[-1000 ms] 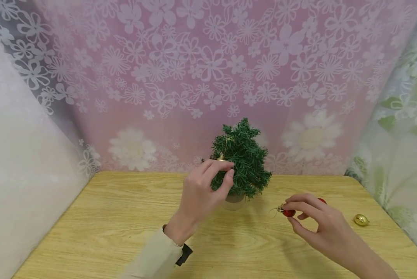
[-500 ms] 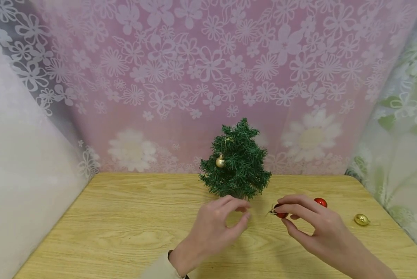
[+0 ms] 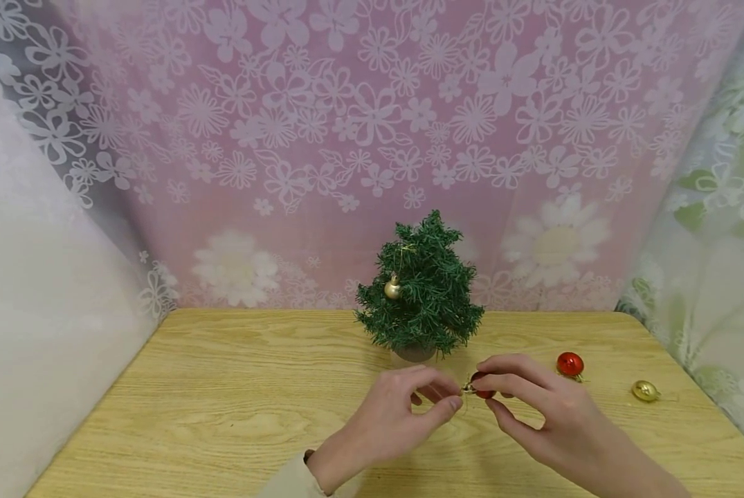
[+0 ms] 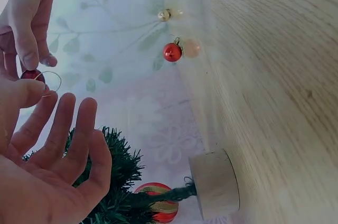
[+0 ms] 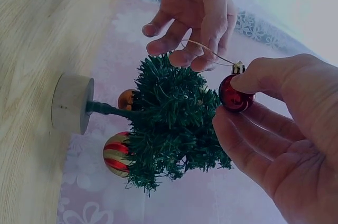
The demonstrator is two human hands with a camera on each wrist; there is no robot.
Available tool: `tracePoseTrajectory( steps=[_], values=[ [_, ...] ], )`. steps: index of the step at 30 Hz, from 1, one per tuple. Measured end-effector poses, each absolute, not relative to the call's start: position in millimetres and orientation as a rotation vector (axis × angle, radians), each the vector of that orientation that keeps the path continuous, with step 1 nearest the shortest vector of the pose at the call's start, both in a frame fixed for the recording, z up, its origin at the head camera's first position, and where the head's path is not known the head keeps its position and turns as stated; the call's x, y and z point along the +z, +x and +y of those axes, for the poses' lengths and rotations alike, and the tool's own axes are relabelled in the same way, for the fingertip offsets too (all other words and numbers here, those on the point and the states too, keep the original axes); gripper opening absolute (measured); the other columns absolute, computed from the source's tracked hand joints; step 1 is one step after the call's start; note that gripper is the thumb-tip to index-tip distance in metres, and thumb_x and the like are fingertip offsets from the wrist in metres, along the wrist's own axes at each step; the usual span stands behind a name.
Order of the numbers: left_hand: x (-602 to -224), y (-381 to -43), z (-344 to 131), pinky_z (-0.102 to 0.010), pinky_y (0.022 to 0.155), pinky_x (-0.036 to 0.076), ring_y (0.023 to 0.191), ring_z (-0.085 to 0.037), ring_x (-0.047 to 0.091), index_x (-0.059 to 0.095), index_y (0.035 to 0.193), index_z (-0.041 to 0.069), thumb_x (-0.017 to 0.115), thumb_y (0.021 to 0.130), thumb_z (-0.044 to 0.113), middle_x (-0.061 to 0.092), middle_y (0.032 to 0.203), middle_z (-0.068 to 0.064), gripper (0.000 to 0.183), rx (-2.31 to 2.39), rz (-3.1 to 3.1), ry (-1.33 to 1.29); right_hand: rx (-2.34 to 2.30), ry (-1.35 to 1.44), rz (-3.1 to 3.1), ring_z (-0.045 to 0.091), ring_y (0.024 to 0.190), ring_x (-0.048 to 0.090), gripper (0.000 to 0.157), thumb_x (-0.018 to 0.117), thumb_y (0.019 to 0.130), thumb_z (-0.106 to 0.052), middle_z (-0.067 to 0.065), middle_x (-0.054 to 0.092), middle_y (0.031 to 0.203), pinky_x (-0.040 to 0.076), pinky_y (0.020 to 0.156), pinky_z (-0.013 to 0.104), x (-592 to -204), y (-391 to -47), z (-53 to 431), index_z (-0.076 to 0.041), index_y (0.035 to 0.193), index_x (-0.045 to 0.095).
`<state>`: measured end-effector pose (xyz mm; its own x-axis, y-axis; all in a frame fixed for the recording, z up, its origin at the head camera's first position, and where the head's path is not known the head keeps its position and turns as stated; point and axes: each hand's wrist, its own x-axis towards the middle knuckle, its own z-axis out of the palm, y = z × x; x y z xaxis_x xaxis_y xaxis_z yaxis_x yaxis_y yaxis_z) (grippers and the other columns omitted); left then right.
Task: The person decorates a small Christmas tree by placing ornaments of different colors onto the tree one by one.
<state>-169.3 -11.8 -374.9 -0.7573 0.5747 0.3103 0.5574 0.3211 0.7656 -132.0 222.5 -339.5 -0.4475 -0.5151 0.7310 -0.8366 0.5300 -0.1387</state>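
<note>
My right hand (image 3: 549, 408) pinches a shiny red bauble (image 5: 236, 95) between thumb and fingers, its gold cap facing left. From the cap a thin gold string loop (image 5: 203, 45) stretches over to my left hand (image 3: 403, 411). The left thumb and index fingertips are right at this loop, which keeps its round shape; the other fingers are loosely bent. Just beyond both hands stands a small green Christmas tree (image 3: 434, 290) on a round pale base (image 4: 215, 184). A gold bauble (image 3: 393, 288) hangs at its front left.
On the wooden table (image 3: 222, 387), a second red bauble (image 3: 569, 364) and a gold one (image 3: 645, 391) lie to the right. A red-and-gold striped bauble (image 5: 116, 154) and a copper one (image 5: 126, 99) hang low on the tree. A flowered curtain (image 3: 372, 138) closes the back.
My left hand has come away from the gold bauble on the tree, down and right to the string loop. The right hand has brought the red bauble leftward to meet it.
</note>
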Motion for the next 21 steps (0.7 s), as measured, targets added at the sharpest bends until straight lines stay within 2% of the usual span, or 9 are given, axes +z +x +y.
tracePoseTrajectory(
  steps=[4, 10, 15, 16, 18, 21],
  values=[
    [-377, -169, -12, -0.017, 0.073, 0.052, 0.088, 0.008, 0.064, 0.074, 0.103, 0.026, 0.061, 0.103, 0.035, 0.073, 0.099, 0.016, 0.015, 1.477, 2.58, 1.093, 0.66, 1.095, -2.14, 0.002, 0.1, 0.064, 0.031, 0.047, 0.108, -0.04, -0.003, 0.067, 0.115, 0.051, 0.085, 0.006, -340, -132, 222, -0.022, 0.11, 0.072],
    [-379, -172, -15, -0.019, 0.074, 0.054, 0.086, 0.002, 0.066, 0.074, 0.102, 0.021, 0.064, 0.102, 0.029, 0.074, 0.097, 0.011, 0.013, 1.582, 2.621, 0.993, 0.684, 1.077, -2.168, -0.003, 0.088, 0.061, 0.028, 0.047, 0.107, -0.042, -0.007, 0.062, 0.112, 0.05, 0.077, 0.006, -342, -131, 222, -0.025, 0.104, 0.07],
    [-379, -173, -19, -0.02, 0.074, 0.055, 0.081, -0.004, 0.067, 0.074, 0.1, 0.02, 0.065, 0.101, 0.026, 0.075, 0.094, 0.007, 0.012, 1.692, 2.631, 0.92, 0.78, 1.1, -2.179, -0.005, 0.08, 0.06, 0.022, 0.05, 0.105, -0.037, -0.005, 0.061, 0.111, 0.05, 0.071, 0.006, -349, -133, 224, -0.024, 0.098, 0.066],
    [-379, -173, -19, -0.02, 0.074, 0.055, 0.081, -0.004, 0.067, 0.074, 0.1, 0.02, 0.064, 0.102, 0.027, 0.075, 0.094, 0.006, 0.012, 1.707, 2.632, 0.912, 0.802, 1.1, -2.183, -0.004, 0.078, 0.061, 0.019, 0.052, 0.104, -0.036, -0.004, 0.062, 0.11, 0.05, 0.07, 0.007, -350, -133, 224, -0.023, 0.097, 0.065],
    [-379, -173, -20, -0.021, 0.074, 0.056, 0.081, -0.004, 0.068, 0.074, 0.101, 0.021, 0.064, 0.102, 0.027, 0.075, 0.094, 0.006, 0.011, 1.739, 2.628, 0.897, 0.813, 1.068, -2.225, -0.007, 0.076, 0.06, 0.006, 0.067, 0.1, -0.026, -0.009, 0.063, 0.106, 0.05, 0.068, 0.006, -351, -133, 223, -0.025, 0.095, 0.063],
    [-379, -172, -20, -0.021, 0.074, 0.056, 0.082, -0.005, 0.068, 0.073, 0.102, 0.022, 0.064, 0.102, 0.027, 0.074, 0.094, 0.006, 0.01, 1.761, 2.636, 0.92, 0.846, 1.032, -2.24, -0.008, 0.072, 0.058, 0.028, 0.082, 0.086, -0.009, -0.013, 0.062, 0.095, 0.05, 0.065, 0.007, -354, -134, 221, -0.026, 0.091, 0.061]
  ],
)
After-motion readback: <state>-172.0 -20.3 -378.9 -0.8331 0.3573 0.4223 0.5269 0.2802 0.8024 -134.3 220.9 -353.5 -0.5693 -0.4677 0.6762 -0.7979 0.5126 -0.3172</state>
